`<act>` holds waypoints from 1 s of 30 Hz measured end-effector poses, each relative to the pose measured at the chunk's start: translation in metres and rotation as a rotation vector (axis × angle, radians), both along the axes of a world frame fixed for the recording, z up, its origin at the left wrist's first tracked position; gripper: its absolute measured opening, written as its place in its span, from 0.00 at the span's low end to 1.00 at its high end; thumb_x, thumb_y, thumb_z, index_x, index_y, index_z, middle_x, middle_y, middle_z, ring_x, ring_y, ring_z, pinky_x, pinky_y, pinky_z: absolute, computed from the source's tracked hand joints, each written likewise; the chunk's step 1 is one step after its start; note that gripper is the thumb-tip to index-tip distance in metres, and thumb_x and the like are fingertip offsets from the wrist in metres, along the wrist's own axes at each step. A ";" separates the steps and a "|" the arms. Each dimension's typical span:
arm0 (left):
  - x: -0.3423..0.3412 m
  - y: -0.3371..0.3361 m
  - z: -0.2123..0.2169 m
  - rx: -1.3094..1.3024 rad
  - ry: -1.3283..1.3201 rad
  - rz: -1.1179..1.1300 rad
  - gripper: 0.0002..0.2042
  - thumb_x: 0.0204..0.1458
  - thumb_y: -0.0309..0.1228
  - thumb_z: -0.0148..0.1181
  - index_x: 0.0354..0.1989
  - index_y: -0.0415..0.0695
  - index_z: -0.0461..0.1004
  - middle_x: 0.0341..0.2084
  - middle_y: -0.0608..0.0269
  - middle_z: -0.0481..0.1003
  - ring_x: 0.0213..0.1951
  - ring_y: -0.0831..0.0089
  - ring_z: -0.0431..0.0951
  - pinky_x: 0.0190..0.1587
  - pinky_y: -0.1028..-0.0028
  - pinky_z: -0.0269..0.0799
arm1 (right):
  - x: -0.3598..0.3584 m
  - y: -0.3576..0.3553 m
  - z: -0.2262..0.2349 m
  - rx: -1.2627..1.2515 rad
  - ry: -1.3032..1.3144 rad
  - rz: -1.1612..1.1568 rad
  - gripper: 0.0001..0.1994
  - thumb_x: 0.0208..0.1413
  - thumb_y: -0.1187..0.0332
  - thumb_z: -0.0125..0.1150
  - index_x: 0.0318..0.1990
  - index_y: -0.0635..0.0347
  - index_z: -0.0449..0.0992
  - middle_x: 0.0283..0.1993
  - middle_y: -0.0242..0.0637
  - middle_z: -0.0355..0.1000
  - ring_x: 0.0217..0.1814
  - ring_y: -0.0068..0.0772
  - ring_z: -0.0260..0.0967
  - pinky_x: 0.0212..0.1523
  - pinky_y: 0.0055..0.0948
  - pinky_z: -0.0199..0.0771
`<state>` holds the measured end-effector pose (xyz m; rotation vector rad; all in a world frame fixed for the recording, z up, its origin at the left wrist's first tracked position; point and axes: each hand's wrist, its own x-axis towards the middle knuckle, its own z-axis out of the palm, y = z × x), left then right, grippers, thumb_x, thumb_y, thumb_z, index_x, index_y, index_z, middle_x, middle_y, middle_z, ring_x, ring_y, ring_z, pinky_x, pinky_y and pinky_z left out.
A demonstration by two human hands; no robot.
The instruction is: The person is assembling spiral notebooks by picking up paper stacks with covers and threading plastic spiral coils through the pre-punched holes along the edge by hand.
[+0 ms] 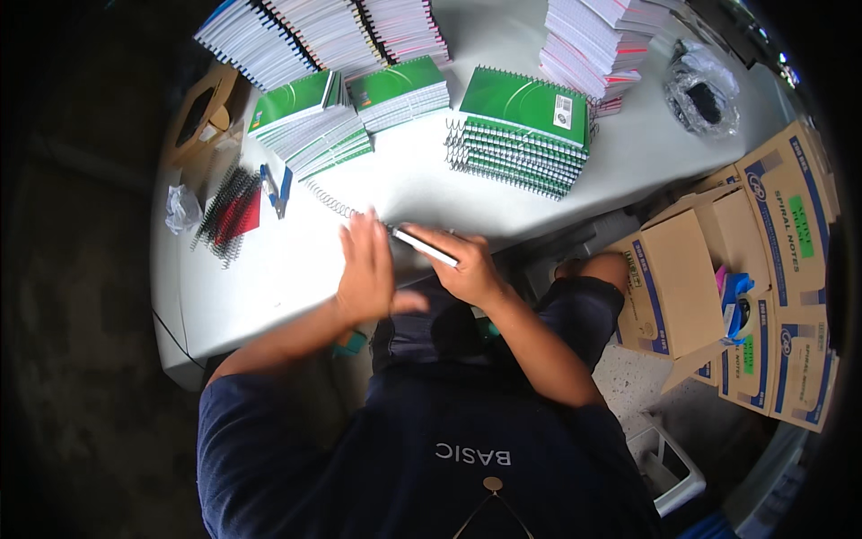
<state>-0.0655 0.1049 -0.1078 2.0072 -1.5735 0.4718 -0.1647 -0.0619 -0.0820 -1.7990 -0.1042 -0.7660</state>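
My right hand (pixel 469 272) grips a small notebook (pixel 426 246), held edge-on at the table's near edge so that its white page edges show. A loose spiral wire coil (pixel 330 201) stretches from the notebook's far end toward the upper left, over the white table. My left hand (pixel 366 274) is open beside the notebook, fingers straight and together, thumb pointing right. Its fingertips are by the coil; whether they touch it I cannot tell. Blue-handled pliers (pixel 277 190) lie left of the coil.
Beyond my hands stand a stack of green spiral notebooks (pixel 521 135), green-covered pads (pixel 310 126) and taller paper stacks (pixel 597 45). Black coils (pixel 224 211) and crumpled plastic (pixel 183 208) lie at left. Cardboard boxes (pixel 673 296) crowd the right, beside a plastic-wrapped bundle (pixel 702 94) on the table.
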 end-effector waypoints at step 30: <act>-0.021 -0.064 0.104 0.232 -0.178 -0.063 0.19 0.49 0.39 0.60 0.50 0.48 0.71 0.43 0.58 0.68 0.53 0.60 0.66 0.59 0.54 0.47 | 0.010 -0.025 -0.007 0.178 0.119 0.119 0.14 0.46 0.78 0.56 0.43 0.61 0.74 0.36 0.51 0.74 0.37 0.50 0.73 0.36 0.36 0.71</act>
